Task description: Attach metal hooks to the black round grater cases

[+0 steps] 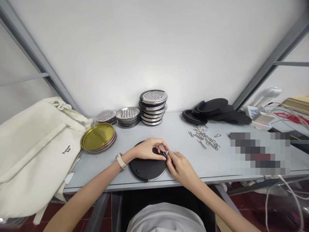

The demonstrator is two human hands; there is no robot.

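Note:
A round black disc [147, 169] with a silvery strip along part of its rim lies flat near the table's front edge. My left hand [151, 149], with a watch on the wrist, rests over its upper part. Its thumb and fingers pinch a small metal snap clip [165, 154] at the disc's right edge. From the other side my right hand [180, 164] meets it, thumb and forefinger closed at the same clip; the fingertips hide most of it. Several loose snap clips [205, 137] are scattered on the table, farther right.
Stacked metal grater discs [154, 96] stand at the back, beside shorter piles [127, 114]. Gold lids [98, 138] sit at the left, near a cream bag [41, 151]. Black round covers [212, 108] are heaped at the back right. Cables [289, 112] lie at the far right.

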